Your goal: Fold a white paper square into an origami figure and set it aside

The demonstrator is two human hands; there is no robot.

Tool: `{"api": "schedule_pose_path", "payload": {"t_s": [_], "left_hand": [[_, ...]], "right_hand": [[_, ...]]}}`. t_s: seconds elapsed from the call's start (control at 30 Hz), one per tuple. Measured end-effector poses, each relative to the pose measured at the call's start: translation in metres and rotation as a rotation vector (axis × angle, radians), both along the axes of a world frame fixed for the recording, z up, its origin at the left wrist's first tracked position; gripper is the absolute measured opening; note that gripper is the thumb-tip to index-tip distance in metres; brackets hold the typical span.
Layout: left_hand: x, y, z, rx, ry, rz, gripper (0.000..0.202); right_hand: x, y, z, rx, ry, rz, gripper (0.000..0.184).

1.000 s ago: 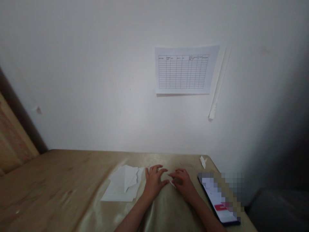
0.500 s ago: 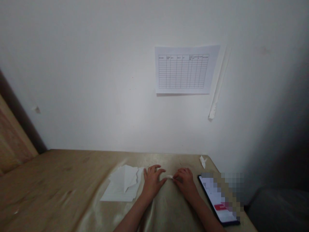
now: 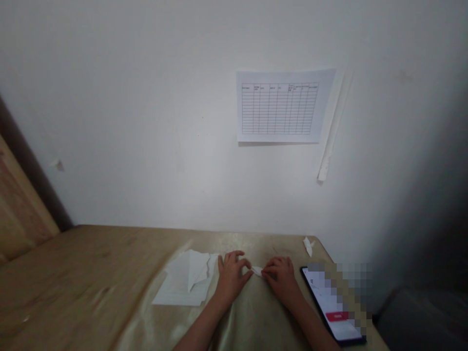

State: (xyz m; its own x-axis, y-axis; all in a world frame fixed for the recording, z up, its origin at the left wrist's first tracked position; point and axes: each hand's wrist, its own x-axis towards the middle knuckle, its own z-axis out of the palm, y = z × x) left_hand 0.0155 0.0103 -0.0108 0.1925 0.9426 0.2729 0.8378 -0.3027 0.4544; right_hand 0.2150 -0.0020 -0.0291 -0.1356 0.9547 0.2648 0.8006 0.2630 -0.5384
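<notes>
Between my hands is a small folded piece of white paper (image 3: pixel 257 271). My left hand (image 3: pixel 232 275) pinches its left end between thumb and index finger, the other fingers raised. At the right end, my right hand (image 3: pixel 281 276) grips it with thumb and fingertips, which hide part of that edge. Just left of my left hand lie white paper sheets (image 3: pixel 174 287), some lined, with a torn, creased piece (image 3: pixel 197 268) on top.
A phone (image 3: pixel 329 302) with its screen lit lies right of my right arm, partly pixelated. Behind it sits a small white paper scrap (image 3: pixel 308 246). A printed table sheet (image 3: pixel 280 109) hangs on the wall (image 3: pixel 146 122) beyond the cloth-covered table (image 3: pixel 91 273).
My left thumb and index finger have closed on the paper's left end; before, they were apart. The paper now shows more of its face. The view has shifted slightly.
</notes>
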Motion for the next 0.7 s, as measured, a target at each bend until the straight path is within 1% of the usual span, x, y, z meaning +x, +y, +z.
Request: {"api": "schedule_pose_path", "payload": {"t_s": [0.13,0.33,0.7], "left_hand": [[0.001,-0.002,0.003,-0.015,0.004,-0.013,0.011],[0.002,-0.003,-0.003,-0.041,0.01,-0.051,0.02],[0.004,-0.004,-0.007,-0.058,0.026,-0.081,0.033]], "right_hand": [[-0.002,-0.002,0.001,-0.008,-0.013,0.008,0.015],[-0.004,-0.003,0.002,-0.041,0.001,0.026,0.016],[-0.004,0.002,-0.007,-0.031,0.075,-0.009,0.022]]}}
